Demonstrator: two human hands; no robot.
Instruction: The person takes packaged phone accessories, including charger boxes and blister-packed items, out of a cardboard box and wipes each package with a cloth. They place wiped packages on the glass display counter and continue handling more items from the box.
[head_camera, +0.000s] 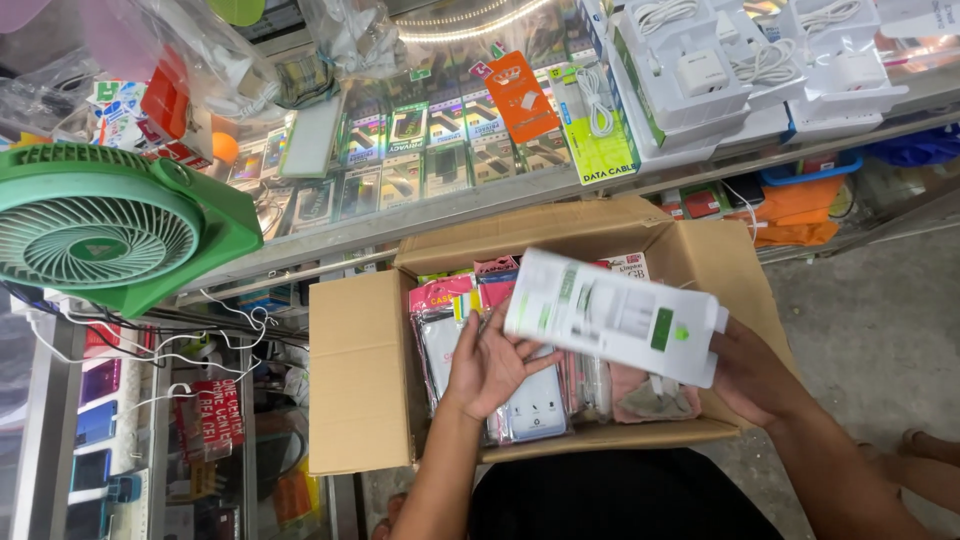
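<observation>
A flat white package (612, 315) with green markings hovers tilted over an open cardboard box (355, 370). My right hand (752, 375) grips its right end from below. My left hand (490, 365) is spread under its left end, fingertips touching the package's edge, palm above the phone cases (530, 410) packed upright in the box. Pink and clear case packets (445, 300) fill the box's left half.
A green fan (110, 225) sits at the left on a glass counter. A glass shelf (420, 215) behind the box holds rows of boxed accessories, white chargers (700, 70) and cables. White wires dangle at the left. Bare concrete floor (880, 330) lies to the right.
</observation>
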